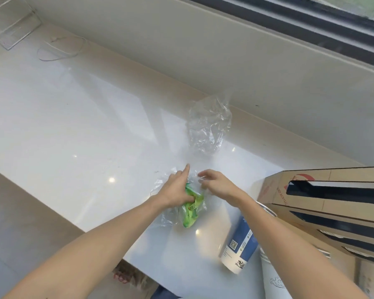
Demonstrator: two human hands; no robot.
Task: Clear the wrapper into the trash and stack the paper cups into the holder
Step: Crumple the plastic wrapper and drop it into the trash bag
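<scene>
Wrapper: green printed wrapper [191,207] with crumpled clear film around it, lying on the counter near its front edge, between the two hands.
Left hand: left hand [177,187] pressed onto the green wrapper, fingers curled down on it, index finger pointing out straight.
Right hand: right hand [216,183] just beside the left, fingertips pinched together on the clear film.
Second film: a larger crumpled clear plastic bag [208,124] lies farther back, near the wall edge, apart from both hands.
Paper cups: blue-and-white paper cup [241,242] on its side under the right forearm; more white cups [272,277] beside it at the lower right.
Holder: brown cardboard holder [324,190] with dark slots, at the right edge of the counter.
Surface: glossy white counter [84,117], showing light reflections; a thin wire loop [61,50] and a clear stand [11,24] sit at the far left.
Room: pale wall ledge [225,50] and window frame behind; tiled floor [15,212] in front.
Open space: the counter's left and middle are bare.
</scene>
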